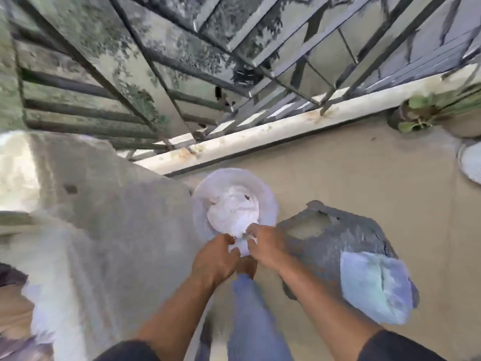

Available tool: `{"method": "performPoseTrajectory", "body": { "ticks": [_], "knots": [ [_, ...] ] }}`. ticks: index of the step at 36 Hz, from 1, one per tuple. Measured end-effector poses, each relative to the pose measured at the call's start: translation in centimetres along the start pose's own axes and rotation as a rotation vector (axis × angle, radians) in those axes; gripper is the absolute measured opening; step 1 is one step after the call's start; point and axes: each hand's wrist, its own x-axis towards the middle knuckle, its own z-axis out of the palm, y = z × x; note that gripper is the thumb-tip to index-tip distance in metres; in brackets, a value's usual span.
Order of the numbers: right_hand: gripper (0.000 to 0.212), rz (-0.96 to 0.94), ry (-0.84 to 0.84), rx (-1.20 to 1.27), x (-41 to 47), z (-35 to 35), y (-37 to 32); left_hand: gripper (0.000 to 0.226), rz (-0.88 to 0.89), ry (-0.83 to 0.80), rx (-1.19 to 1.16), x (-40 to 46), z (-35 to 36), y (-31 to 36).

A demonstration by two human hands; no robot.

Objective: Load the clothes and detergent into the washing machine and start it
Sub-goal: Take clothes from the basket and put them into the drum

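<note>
White cloth (234, 212) fills a pale round bucket (205, 194) that stands on the tan floor (351, 173), just beside a grey slab (117, 204) on the left. Both hands meet at the bucket's near rim: the left hand (216, 259) and the right hand (265, 246) are each closed in a pinch on an edge of the cloth, which bunches between their fingers. By my reading, the step in hand is gathering the clothes, with loading not yet begun; no washing machine or detergent shows clearly, though blur hides much. Next, the cloth needs a firm grip and a clean lift clear of the rim. To the right lies a grey heap (338, 238) with a light blue piece (374, 285) on it, possibly more laundry.
</note>
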Motion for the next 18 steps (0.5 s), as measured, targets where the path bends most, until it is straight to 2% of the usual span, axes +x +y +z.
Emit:
{"method": "performPoseTrajectory", "body": {
  "ticks": [5,8,13,18],
  "knots": [
    [0.056,-0.046,-0.134,-0.195,8.7,4.1,4.3,0.038,-0.053,-0.106,0.092,9.1,4.1,-2.2],
    [0.043,-0.066,-0.2,-0.272,13.0,6.3,6.6,0.042,-0.085,-0.135,0.132,13.8,5.7,-3.5],
    [0.035,-0.038,-0.335,-0.396,19.9,10.7,9.4,0.04,-0.112,-0.127,0.179,19.9,7.7,-5.6],
    [0.052,-0.017,-0.378,-0.487,25.4,15.3,11.5,0.038,-0.139,-0.077,0.103,23.7,10.2,-7.8]
  ]
}}
